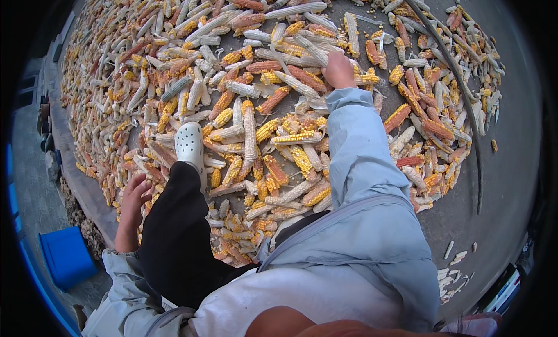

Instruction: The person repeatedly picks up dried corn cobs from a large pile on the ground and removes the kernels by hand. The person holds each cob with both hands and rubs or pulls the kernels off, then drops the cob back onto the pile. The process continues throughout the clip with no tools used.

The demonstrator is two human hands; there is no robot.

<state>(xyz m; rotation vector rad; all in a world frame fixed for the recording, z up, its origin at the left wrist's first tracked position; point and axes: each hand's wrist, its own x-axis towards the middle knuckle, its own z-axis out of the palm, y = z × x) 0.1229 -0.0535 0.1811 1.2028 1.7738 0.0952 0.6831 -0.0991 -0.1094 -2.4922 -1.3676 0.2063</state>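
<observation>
Corn cobs lie in a wide, loose heap across the grey ground, some with yellow kernels, others bare, whitish or reddish. My right hand [339, 71] reaches far out over the heap, its fingers closed around the lower end of a whitish corn cob [311, 48]. The fingertips are hidden behind the back of the hand. Low on the left, beside my knee, my left hand [135, 199] hangs over the heap's edge with fingers apart and nothing in them. Between my feet sits a cluster of cobs with yellow kernels [299, 138].
My white clog [189, 140] stands among the cobs. A long dark curved rod [456, 72] lies across the heap's right side. A blue bin [67, 257] sits beyond a raised edge at lower left. Several pale bare cobs [449, 278] lie at lower right.
</observation>
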